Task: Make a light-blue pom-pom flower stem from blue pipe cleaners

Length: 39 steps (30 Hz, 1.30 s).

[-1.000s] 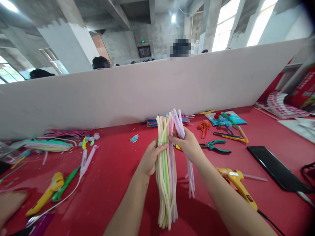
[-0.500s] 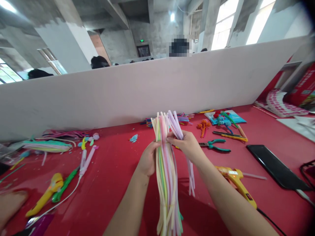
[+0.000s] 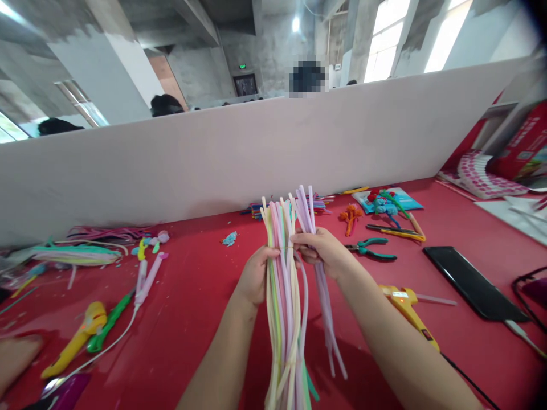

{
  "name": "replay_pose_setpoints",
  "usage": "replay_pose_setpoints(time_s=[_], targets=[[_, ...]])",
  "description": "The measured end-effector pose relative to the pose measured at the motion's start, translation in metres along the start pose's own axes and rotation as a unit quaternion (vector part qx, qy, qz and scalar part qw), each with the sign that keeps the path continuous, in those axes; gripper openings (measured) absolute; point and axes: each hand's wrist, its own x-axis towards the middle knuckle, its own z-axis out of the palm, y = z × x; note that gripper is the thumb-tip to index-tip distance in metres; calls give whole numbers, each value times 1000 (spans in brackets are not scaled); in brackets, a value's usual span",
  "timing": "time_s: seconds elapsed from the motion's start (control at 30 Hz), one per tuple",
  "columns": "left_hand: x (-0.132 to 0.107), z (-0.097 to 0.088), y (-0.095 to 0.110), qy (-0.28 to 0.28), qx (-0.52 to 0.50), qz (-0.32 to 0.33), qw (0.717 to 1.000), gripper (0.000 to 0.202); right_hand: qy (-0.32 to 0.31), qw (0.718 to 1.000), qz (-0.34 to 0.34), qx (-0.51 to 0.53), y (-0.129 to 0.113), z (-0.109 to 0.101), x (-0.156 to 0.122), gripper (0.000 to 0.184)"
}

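My left hand (image 3: 256, 274) is closed round a thick bundle of pastel pipe cleaners (image 3: 282, 296) in cream, pink, green and lilac, held upright above the table. Its thumb presses across the front of the bundle. In my right hand (image 3: 321, 249) is a small bunch of lilac pipe cleaners (image 3: 327, 319), gripped near its top and set a little apart from the bundle. The right fingertips touch the bundle's right side. One lilac strand bows out from the bundle between the two. The lower end of the big bundle runs out of view.
On the red table (image 3: 192, 319), teal-handled pliers (image 3: 374, 249), a yellow glue gun (image 3: 408, 310) and a black phone (image 3: 474, 282) lie on the right. A second yellow glue gun (image 3: 77, 341) and more pipe cleaners (image 3: 77, 254) lie left. A white partition (image 3: 213, 159) rises behind.
My right hand has pulled the lilac bunch slightly right, away from the bundle, and more lilac strands hang below it. The view has shifted a little.
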Motion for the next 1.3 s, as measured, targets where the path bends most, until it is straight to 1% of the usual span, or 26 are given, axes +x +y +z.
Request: replay_pose_setpoints(time_s=[0.07, 0.13, 0.17, 0.23, 0.27, 0.33, 0.37, 0.4, 0.43, 0.47, 0.53, 0.6, 0.67, 0.73, 0.83, 0.9, 0.97, 1.03, 1.1, 1.13, 1.17, 1.27, 1.3], targets=[[-1, 1, 0, 8, 10, 14, 1000, 32, -3, 1000, 0, -5, 0, 0, 0, 16], [-1, 3, -1, 21, 20, 33, 999, 33, 7, 1000, -4, -27, 1, 3, 0, 17], [-1, 5, -2, 28, 25, 45, 998, 33, 25, 999, -12, -47, 1, 5, 0, 17], [-1, 7, -2, 41, 33, 72, 996, 33, 87, 988, -60, -115, 1, 11, -1, 12], [-1, 8, -3, 48, 39, 83, 995, 34, 124, 974, -97, -161, 1, 14, -2, 11], [0, 9, -4, 70, 49, 103, 991, 36, 182, 931, -177, -262, 1, 19, -4, 15], [0, 9, -4, 79, 52, 108, 990, 36, 189, 910, -207, -305, 1, 21, -5, 16], [0, 9, -4, 84, 53, 110, 989, 36, 184, 896, -224, -337, 1, 22, -6, 15], [0, 9, -5, 83, 52, 110, 989, 36, 172, 889, -232, -355, 1, 23, -8, 13], [0, 9, -5, 79, 51, 110, 989, 36, 159, 888, -232, -363, 0, 24, -9, 11], [-1, 9, -4, 77, 67, 109, 989, 33, 143, 896, -214, -361, -1, 24, -11, 6], [-2, 9, -4, 92, 107, 110, 984, 31, 150, 902, -192, -357, -2, 23, -11, 3], [-3, 9, -5, 104, 130, 107, 980, 31, 154, 906, -174, -354, -3, 23, -11, 8], [-3, 9, -6, 101, 111, 101, 983, 31, 157, 909, -164, -351, -3, 25, -11, 13], [-1, 8, -10, 103, 76, 96, 987, 25, 168, 899, -178, -363, -3, 28, -12, 16], [0, 8, -12, 118, 78, 92, 986, 19, 169, 888, -203, -376, -2, 30, -14, 9], [1, 6, -14, 124, 82, 89, 985, 17, 163, 883, -215, -384, -1, 30, -14, 1], [3, 4, -16, 118, 88, 91, 985, 18, 171, 880, -208, -391, 0, 28, -13, 4], [3, 2, -18, 108, 102, 96, 984, 20, 192, 877, -189, -398, 0, 25, -12, 12], [3, 2, -18, 103, 110, 95, 984, 20, 196, 880, -176, -395, 0, 23, -10, 15], [3, 3, -18, 97, 117, 91, 984, 21, 190, 892, -159, -378, 0, 21, -9, 18], [1, 7, -15, 84, 128, 78, 985, 24, 124, 954, -98, -253, -3, 18, -8, 19], [0, 9, -14, 79, 129, 74, 986, 25, 104, 970, -81, -205, -5, 17, -8, 18]])
